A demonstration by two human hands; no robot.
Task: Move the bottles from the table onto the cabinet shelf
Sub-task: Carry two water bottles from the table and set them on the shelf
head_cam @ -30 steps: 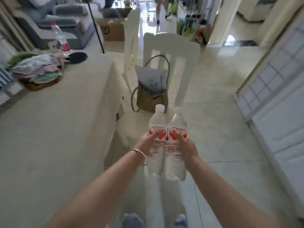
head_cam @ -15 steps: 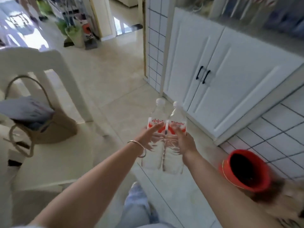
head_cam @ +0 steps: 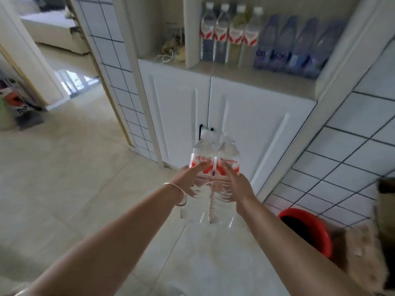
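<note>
I hold two clear water bottles with red-and-white labels upright, side by side, in front of a white cabinet. My left hand grips the left bottle; my right hand grips the right bottle. The cabinet shelf lies above and beyond them. On it stand several red-labelled bottles and several blue-tinted bottles in a row.
Two white cabinet doors with black handles are under the shelf. A red bucket sits on the floor at the right, by a furry object. Tiled wall panels flank the cabinet. A doorway opens at the left.
The view has swung from the table and chair round to the cabinet, and the shelf with its bottles has come into sight. Both hands still carry the two bottles.
</note>
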